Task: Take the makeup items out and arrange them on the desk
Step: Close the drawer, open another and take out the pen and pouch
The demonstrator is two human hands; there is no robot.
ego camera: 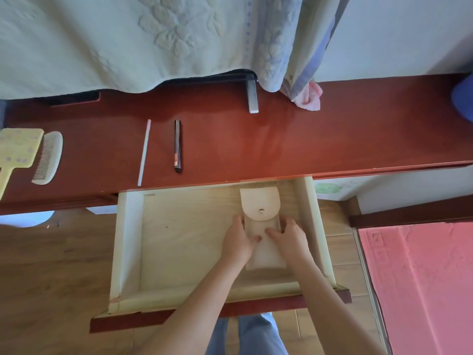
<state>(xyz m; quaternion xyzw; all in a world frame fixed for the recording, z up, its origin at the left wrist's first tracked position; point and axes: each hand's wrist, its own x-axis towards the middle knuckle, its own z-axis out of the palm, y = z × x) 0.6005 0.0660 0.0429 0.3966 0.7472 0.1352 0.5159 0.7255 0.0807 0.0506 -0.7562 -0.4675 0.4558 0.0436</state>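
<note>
— Reaching into the drawer (125, 242), are they, both hands?
— Yes. Nearest of all are jeans (245, 334), then two bare forearms crossing the drawer's near front. The left hand (239, 239) and the right hand (289, 237) sit side by side on a cream pouch (259, 201).
— Grasping it, or only touching?
— Grasping. The left hand's fingers curl round the pouch's left edge and the right hand's round its right edge. Both thumbs lie across its front, nearly meeting.
— And the pouch itself?
— It lies flat on the drawer floor, right of the middle and near the right wall. Its rounded flap is open and points to the far side, with a round snap showing on it. What is inside I cannot tell.
— Anything beside the drawer?
— A pink mat (422, 278) on the floor to the right.
— And on the counter?
— The red-brown counter (307, 139) runs across just beyond the drawer. Left of the middle lie a thin white stick (144, 152) and a dark pen (178, 146), side by side but apart, both pointing near to far. The stick's near end reaches the counter's near edge. At the left, a pale comb (48, 158) lies just beside a yellow paddle (19, 147), which the picture's edge cuts off.
— Farther back?
— A grey metal leg (252, 97) rests on the counter with a crumpled pink cloth (309, 98) to its right. A pale quilt (128, 42) hangs over the far side.
</note>
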